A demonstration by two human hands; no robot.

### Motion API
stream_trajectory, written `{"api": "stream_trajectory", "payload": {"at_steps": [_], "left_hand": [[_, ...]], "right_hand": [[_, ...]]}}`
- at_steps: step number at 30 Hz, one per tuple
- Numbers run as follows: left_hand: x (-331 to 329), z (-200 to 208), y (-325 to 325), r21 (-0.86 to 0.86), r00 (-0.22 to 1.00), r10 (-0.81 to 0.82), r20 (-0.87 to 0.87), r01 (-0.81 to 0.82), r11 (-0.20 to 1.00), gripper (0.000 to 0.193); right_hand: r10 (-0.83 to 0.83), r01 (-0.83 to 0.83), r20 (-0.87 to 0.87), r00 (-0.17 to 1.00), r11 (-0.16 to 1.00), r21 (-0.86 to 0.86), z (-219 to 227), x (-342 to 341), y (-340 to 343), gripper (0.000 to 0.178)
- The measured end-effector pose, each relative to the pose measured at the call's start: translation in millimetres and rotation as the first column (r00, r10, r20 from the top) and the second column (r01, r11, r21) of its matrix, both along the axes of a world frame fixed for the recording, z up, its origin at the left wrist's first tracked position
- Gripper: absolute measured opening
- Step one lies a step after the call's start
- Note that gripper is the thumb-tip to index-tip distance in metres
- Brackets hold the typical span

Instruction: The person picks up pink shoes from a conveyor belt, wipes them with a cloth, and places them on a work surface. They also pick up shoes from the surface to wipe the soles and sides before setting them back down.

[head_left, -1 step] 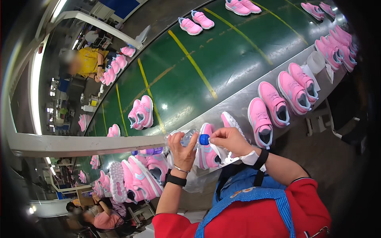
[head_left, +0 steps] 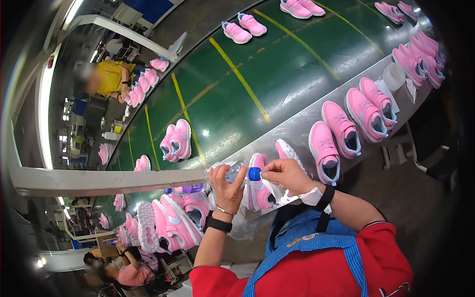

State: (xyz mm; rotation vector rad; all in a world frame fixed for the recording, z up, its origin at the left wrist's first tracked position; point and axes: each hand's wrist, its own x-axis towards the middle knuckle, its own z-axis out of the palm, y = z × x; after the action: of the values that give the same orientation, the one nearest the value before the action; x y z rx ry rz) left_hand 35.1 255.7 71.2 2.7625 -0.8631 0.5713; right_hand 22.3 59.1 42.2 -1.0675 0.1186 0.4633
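Note:
My left hand (head_left: 227,188) is wrapped round a clear plastic bottle (head_left: 234,171), which lies almost level in its grip. A blue bottle cap (head_left: 254,173) shows at the bottle's right end, between my two hands. The thumb and fingers of my right hand (head_left: 287,175) are pinched together at the cap's right edge. Just beneath the cap, a pink shoe (head_left: 258,193) with a white sole rests on the metal ledge. Another pink shoe (head_left: 289,151) is partly hidden behind my right hand.
A green conveyor belt (head_left: 292,74) with yellow lines carries pairs of pink shoes. More shoes line the metal ledge (head_left: 292,128) on both sides. A white metal bar (head_left: 109,181) reaches in from the left. A white tape roll (head_left: 394,77) sits far right. Co-workers sit at left.

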Motion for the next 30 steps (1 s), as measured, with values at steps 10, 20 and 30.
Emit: {"api": "stream_trajectory", "payload": {"at_steps": [10,20,30], "left_hand": [[2,8,-2,0.178,0.996,-0.015,0.093,-0.002,0.984,0.063],[0,13,2,0.257,0.99,-0.022,0.139,-0.014,0.966,0.058],[22,-70,32,-0.292,0.904,0.335,-0.265,-0.406,0.866,0.08]], "right_hand": [[-0.017,0.026,-0.092,0.996,0.994,0.102,-2,1,1,0.012],[-0.011,0.036,-0.131,0.991,0.981,0.19,-14,0,9,0.012],[0.018,0.017,-0.209,0.978,0.986,0.166,10,-55,-62,0.01]]}}
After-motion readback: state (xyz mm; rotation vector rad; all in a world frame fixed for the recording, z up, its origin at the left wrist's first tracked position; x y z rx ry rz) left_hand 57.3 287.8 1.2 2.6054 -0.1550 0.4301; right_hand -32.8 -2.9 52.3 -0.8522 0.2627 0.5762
